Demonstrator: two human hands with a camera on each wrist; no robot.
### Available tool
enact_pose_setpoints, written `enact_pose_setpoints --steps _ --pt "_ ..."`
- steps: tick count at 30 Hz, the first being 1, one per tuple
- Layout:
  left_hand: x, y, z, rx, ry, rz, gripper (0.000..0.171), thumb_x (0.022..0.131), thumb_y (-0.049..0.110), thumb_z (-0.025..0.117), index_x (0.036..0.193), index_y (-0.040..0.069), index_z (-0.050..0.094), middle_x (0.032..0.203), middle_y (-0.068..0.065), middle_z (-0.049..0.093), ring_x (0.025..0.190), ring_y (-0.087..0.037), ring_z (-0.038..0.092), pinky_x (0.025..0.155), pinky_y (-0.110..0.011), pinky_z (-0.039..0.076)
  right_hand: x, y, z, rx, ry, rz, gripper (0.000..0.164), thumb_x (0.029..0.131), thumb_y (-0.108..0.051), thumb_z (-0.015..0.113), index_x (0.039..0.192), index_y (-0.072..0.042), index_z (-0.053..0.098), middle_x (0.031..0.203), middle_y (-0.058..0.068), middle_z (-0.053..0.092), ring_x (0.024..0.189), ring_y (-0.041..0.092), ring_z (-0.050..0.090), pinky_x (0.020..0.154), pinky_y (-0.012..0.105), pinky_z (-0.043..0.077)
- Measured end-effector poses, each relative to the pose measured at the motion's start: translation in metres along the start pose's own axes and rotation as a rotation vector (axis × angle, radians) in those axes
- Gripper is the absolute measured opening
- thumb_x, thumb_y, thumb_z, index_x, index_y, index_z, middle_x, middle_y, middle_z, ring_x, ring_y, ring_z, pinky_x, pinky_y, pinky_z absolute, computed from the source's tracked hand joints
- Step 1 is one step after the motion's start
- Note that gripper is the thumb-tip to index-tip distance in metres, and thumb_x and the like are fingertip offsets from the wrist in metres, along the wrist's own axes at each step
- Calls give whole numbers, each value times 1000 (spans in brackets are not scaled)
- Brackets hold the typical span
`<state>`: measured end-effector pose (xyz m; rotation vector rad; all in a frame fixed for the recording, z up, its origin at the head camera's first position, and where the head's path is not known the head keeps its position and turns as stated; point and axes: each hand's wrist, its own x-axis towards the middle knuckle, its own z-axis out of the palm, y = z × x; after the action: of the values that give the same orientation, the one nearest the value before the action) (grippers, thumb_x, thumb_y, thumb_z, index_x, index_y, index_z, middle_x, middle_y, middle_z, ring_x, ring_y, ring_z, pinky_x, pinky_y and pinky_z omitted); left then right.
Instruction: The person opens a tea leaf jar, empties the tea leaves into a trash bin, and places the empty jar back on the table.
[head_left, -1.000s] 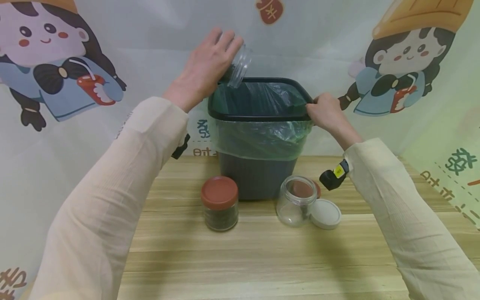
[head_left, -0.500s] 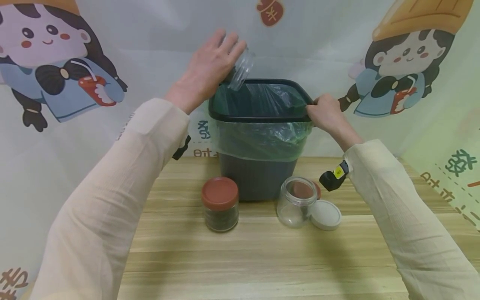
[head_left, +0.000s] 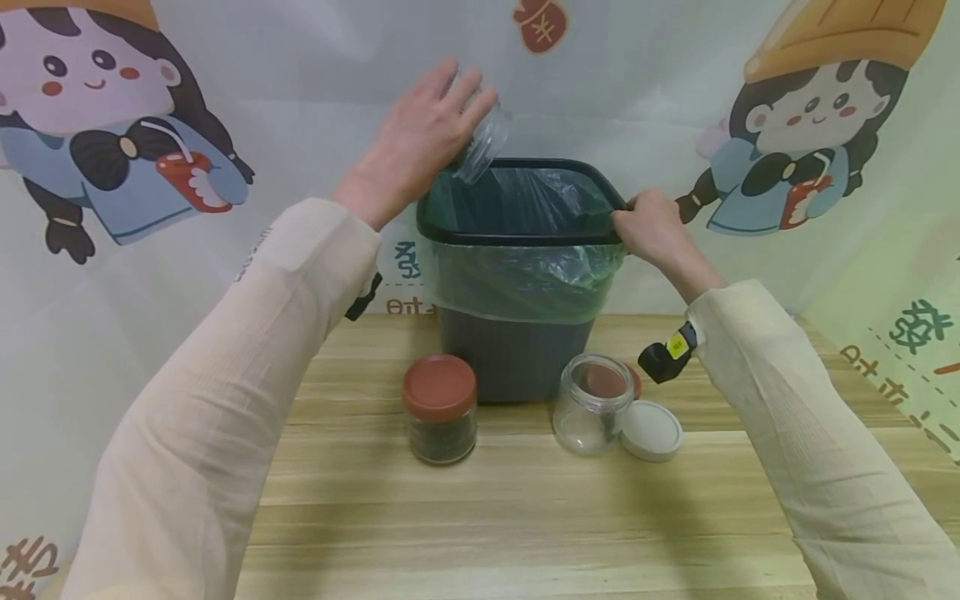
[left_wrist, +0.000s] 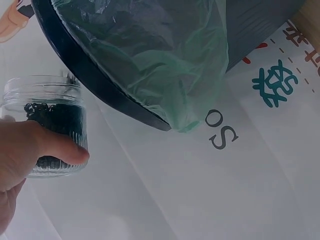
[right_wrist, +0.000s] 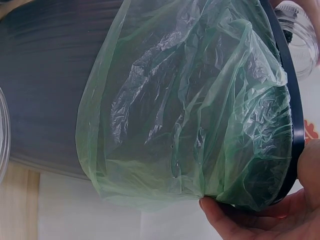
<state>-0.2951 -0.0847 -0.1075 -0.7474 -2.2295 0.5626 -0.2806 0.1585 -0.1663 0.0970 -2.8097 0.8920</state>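
Note:
My left hand (head_left: 423,129) grips a clear jar (head_left: 489,143), tilted with its mouth toward the bin and held at the bin's left rim. Small black looped pieces, like hair ties, fill part of this jar (left_wrist: 62,117) in the left wrist view, with the thumb across its side. The dark grey trash bin (head_left: 517,358) is lined with a thin green plastic bag (head_left: 525,282), folded over the outside. At the bin's right corner, my right hand (head_left: 651,221) grips the black rim (head_left: 525,239); its fingers reach under the rim beside the bag in the right wrist view.
In front of the bin stands a jar with a red lid (head_left: 439,387) and dark contents. To its right are an open clear jar (head_left: 588,433), a white lid (head_left: 652,431) and a partly hidden red lid (head_left: 636,379). A printed cloth (head_left: 315,125) hangs behind the wooden table (head_left: 525,525).
My left hand has shifted slightly to the right, tipping the jar a little further over the bin. The right hand keeps its place on the rim.

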Motion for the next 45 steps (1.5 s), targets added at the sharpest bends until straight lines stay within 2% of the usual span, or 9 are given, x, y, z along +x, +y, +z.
enact_pose_setpoints --steps 7,16,27,36,45 --pt "1 0 -1 3 -2 7 63 80 -13 55 135 0 28 137 -21 31 126 -35 28 106 -39 22 0 1 0 -5 9 -8 38 87 -14 34 93 13 60 80 19 59 64 21 52 51 24 37" --pt "1 1 -1 6 -5 9 60 82 -10 54 135 1 29 137 -21 30 127 -35 27 107 -39 21 0 0 0 9 -8 5 39 88 -14 33 100 14 58 94 26 59 71 24 54 56 25 41" --pt "1 1 0 33 9 20 59 82 -10 54 135 2 30 138 -19 31 128 -34 27 107 -39 19 1 0 1 9 -3 2 39 88 -14 34 99 14 59 92 25 59 68 22 52 52 24 38" --pt "1 1 0 73 10 36 61 82 -9 54 136 4 29 139 -17 31 129 -33 25 107 -40 19 0 -1 1 15 -13 24 40 88 -14 33 102 14 58 97 26 58 75 25 55 58 26 42" --pt "1 0 1 118 64 68 60 83 -10 53 136 6 31 138 -15 33 128 -31 27 107 -40 20 0 0 0 8 5 14 37 87 -14 35 94 13 59 82 18 58 65 21 51 51 24 38"
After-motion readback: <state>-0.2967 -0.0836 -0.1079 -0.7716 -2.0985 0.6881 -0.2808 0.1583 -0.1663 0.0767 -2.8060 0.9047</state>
